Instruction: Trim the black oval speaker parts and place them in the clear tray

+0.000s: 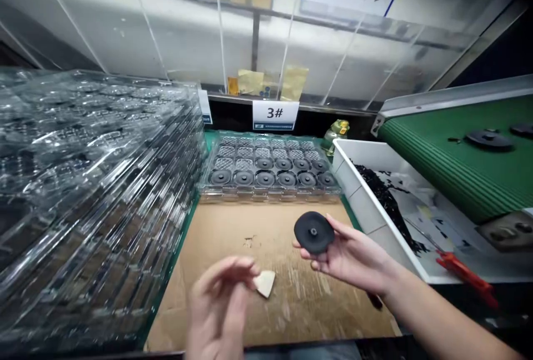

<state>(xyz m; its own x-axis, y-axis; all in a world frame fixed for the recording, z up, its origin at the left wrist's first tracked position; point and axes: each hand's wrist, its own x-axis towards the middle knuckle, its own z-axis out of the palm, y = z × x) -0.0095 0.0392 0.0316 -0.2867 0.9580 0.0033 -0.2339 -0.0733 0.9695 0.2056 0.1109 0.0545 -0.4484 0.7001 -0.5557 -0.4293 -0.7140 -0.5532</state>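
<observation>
My right hand (339, 251) holds a round black rubber disc (314, 232) by its edge, above the cardboard. The disc's wide face, with a small raised hub at the middle, is turned toward me. My left hand (222, 299) is blurred by motion, its fingers curved and the thumb apart. Close to those fingertips a small off-white, wedge-shaped piece (265, 283) appears to lie on the cardboard (225, 226); I cannot tell whether they touch. Behind, a clear plastic tray (270, 190) has similar black discs in its two nearer rows of pockets.
Tall stacks of clear trays (104, 210) stand at the left. To the right, a white bin (375, 226) contains black scraps, and a red-handled tool (466, 276) lies across its near end. Beyond it runs a green conveyor belt (449, 165) carrying black discs. A "3#" sign (275, 114) hangs behind.
</observation>
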